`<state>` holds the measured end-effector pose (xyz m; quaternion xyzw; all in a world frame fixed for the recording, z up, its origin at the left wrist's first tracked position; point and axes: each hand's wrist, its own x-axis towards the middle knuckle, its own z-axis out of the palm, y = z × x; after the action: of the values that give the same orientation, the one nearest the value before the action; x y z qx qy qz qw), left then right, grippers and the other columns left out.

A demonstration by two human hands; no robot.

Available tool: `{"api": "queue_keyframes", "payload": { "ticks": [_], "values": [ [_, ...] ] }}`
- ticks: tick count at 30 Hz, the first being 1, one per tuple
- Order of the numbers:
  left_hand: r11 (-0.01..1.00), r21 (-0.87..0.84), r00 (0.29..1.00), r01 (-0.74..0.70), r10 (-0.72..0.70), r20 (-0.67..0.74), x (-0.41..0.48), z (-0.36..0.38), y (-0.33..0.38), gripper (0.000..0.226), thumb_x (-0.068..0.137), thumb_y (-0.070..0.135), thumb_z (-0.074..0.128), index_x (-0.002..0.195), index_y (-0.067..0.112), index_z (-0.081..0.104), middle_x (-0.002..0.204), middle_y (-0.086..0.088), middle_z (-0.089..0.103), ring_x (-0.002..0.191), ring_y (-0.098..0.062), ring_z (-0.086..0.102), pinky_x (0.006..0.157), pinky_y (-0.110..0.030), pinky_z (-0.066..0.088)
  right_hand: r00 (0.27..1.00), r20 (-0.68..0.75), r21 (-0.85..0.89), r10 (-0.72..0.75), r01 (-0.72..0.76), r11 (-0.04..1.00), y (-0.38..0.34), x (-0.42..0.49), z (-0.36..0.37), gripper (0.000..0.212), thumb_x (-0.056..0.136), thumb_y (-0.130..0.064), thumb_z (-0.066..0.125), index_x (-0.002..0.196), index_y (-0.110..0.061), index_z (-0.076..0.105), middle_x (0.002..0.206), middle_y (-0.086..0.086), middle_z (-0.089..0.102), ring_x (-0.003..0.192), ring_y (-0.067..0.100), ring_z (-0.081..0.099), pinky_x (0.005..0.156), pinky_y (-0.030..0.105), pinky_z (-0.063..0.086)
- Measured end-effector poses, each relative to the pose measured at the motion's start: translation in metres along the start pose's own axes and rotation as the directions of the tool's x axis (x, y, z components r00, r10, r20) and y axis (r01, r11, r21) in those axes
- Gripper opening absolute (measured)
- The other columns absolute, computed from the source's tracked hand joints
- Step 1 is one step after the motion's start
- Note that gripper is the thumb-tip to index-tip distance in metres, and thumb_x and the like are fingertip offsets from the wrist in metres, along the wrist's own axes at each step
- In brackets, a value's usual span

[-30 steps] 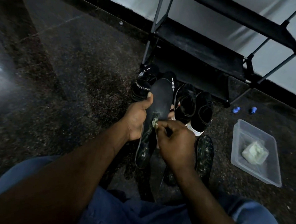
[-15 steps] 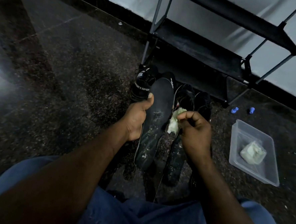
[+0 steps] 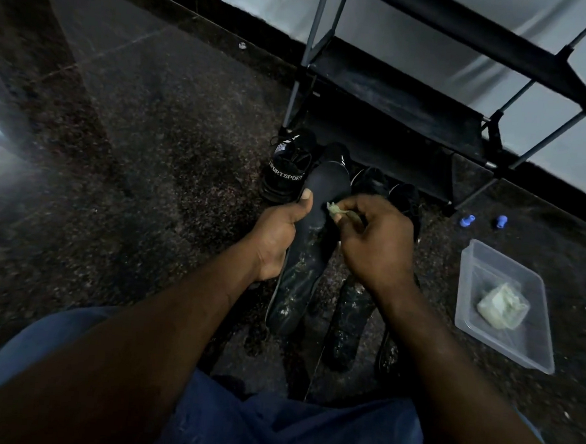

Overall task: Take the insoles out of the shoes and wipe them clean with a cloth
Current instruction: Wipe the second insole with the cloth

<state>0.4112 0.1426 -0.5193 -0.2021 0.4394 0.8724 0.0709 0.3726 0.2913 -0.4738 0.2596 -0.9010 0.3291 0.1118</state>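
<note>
The wiping is under way but looks far from finished. The left grip (image 3: 277, 234) is curled round the edge of a dark insole (image 3: 308, 257), thumb pressed on its face, and holds it tilted up off the floor (image 3: 133, 177) with one end toward the shoes. The right grip (image 3: 376, 244) pinches a small pale cloth (image 3: 335, 210) between bent fingers and sets it against the upper part of that insole, just beside the left thumb.

That upper part looks fairly clean. The lower part carries pale specks, so I judge this insole about half done. At least two more insoles (image 3: 347, 321) lie flat on the floor to its right, both speckled and apparently unwiped.

The black shoes (image 3: 286, 166) stand in a row near the wall edge of the floor, at the foot of a shoe rack (image 3: 395, 101). Whether every shoe has given up its insole cannot be told, as their openings are too dark.

Toward the right edge of the floor sits a clear plastic tray (image 3: 534, 353) with a second folded cloth (image 3: 501, 305) in it, spare for the rest.
</note>
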Motion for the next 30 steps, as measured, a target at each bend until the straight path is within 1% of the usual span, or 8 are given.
{"api": "queue_keyframes", "payload": {
  "ticks": [2, 6, 11, 15, 19, 22, 27, 30],
  "values": [
    [1.0, 0.008, 1.0, 0.006, -0.007, 0.012, 0.0, 0.0, 0.0, 0.05, 0.106, 0.049, 0.049, 0.134, 0.011, 0.065, 0.124, -0.011, 0.074, 0.115, -0.028, 0.071, 0.093, -0.04, 0.059, 0.997, -0.064, -0.056, -0.042, 0.038, 0.998, 0.002, 0.004, 0.0, 0.021, 0.086, -0.006, 0.073, 0.099, -0.021, 0.08, 0.098, -0.002, 0.069, 0.09, 0.016, 0.066, 0.08, 0.034, 0.056],
    [0.999, 0.049, 1.0, -0.001, 0.001, -0.003, 0.001, -0.001, -0.001, 0.051, 0.105, 0.049, 0.051, 0.137, 0.011, 0.064, 0.128, -0.011, 0.072, 0.119, -0.029, 0.069, 0.101, -0.045, 0.056, 0.995, -0.065, -0.095, -0.069, 0.063, 0.994, 0.004, 0.004, 0.004, 0.023, 0.086, -0.005, 0.07, 0.103, -0.018, 0.076, 0.098, -0.001, 0.07, 0.091, 0.018, 0.066, 0.081, 0.039, 0.057],
    [0.999, 0.033, 1.0, -0.02, 0.021, -0.023, 0.004, -0.003, -0.006, 0.054, 0.101, 0.052, 0.057, 0.133, 0.01, 0.067, 0.127, -0.011, 0.073, 0.12, -0.03, 0.068, 0.109, -0.048, 0.05, 0.985, -0.086, -0.166, -0.149, 0.133, 0.977, 0.002, -0.006, 0.015, 0.019, 0.086, -0.005, 0.068, 0.098, -0.014, 0.079, 0.092, 0.003, 0.067, 0.086, 0.023, 0.064, 0.075, 0.033, 0.055],
    [1.0, -0.002, 1.0, -0.023, 0.023, -0.018, 0.003, -0.002, -0.004, 0.05, 0.107, 0.046, 0.049, 0.133, 0.007, 0.066, 0.123, -0.013, 0.074, 0.112, -0.028, 0.072, 0.089, -0.039, 0.059, 0.982, -0.027, -0.184, -0.187, 0.179, 0.967, 0.005, -0.018, 0.025, 0.019, 0.09, -0.008, 0.065, 0.103, -0.011, 0.078, 0.089, 0.006, 0.064, 0.082, 0.026, 0.062, 0.072, 0.039, 0.055],
    [1.0, -0.004, 0.999, -0.019, 0.019, -0.028, 0.004, -0.003, -0.005, 0.052, 0.105, 0.049, 0.05, 0.131, 0.007, 0.067, 0.123, -0.013, 0.074, 0.116, -0.029, 0.07, 0.097, -0.042, 0.056, 0.973, 0.033, -0.175, -0.226, 0.229, 0.958, -0.004, -0.032, 0.029, 0.024, 0.083, -0.006, 0.061, 0.1, -0.012, 0.078, 0.086, 0.007, 0.066, 0.08, 0.027, 0.063, 0.069, 0.037, 0.054],
    [1.0, -0.001, 0.998, -0.029, 0.029, -0.058, 0.005, -0.001, -0.005, 0.051, 0.106, 0.049, 0.05, 0.128, 0.007, 0.068, 0.122, -0.012, 0.075, 0.114, -0.027, 0.071, 0.092, -0.038, 0.058, 0.961, 0.096, -0.162, -0.258, 0.271, 0.949, -0.008, -0.039, 0.029, 0.026, 0.08, -0.006, 0.064, 0.101, -0.012, 0.078, 0.087, 0.007, 0.068, 0.08, 0.03, 0.064, 0.07, 0.036, 0.054],
    [0.998, -0.065, 0.999, -0.02, 0.017, -0.041, 0.009, 0.002, -0.008, 0.056, 0.104, 0.05, 0.053, 0.14, 0.007, 0.061, 0.134, -0.013, 0.069, 0.125, -0.03, 0.065, 0.112, -0.048, 0.048, 0.991, -0.123, -0.169, -0.053, 0.031, 0.985, 0.013, -0.023, 0.017, 0.019, 0.086, -0.01, 0.071, 0.102, -0.014, 0.081, 0.091, 0.008, 0.074, 0.081, 0.027, 0.069, 0.072, 0.04, 0.059],
    [0.998, -0.066, 0.998, -0.021, 0.017, -0.052, 0.009, 0.002, -0.008, 0.054, 0.105, 0.049, 0.051, 0.136, 0.007, 0.064, 0.13, -0.012, 0.071, 0.121, -0.027, 0.068, 0.105, -0.043, 0.053, 0.991, -0.132, -0.082, -0.016, 0.005, 0.997, 0.001, -0.026, 0.028, 0.022, 0.084, -0.011, 0.069, 0.102, -0.013, 0.082, 0.095, 0.008, 0.076, 0.084, 0.025, 0.072, 0.077, 0.038, 0.06]
  ]
}}
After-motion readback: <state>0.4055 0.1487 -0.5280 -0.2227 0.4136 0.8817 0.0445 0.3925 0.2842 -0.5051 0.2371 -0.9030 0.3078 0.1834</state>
